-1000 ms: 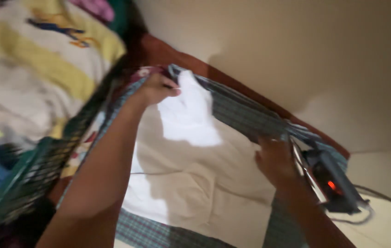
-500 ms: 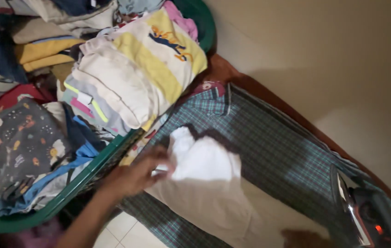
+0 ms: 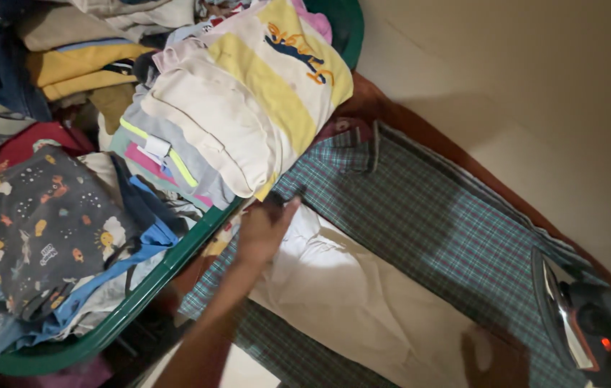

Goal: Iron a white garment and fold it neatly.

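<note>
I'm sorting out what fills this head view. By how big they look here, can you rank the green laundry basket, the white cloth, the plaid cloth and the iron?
1. Green laundry basket, heaped with clothes.
2. Plaid cloth.
3. White cloth, lying on the plaid.
4. Iron, cut off by the frame edge, so its full size is unsure.

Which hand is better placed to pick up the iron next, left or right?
Likely the right hand. It rests on the near end of the white cloth, close beside the iron standing at the right edge. The left hand lies on the cloth's far end by the green basket, well away from it.
</note>
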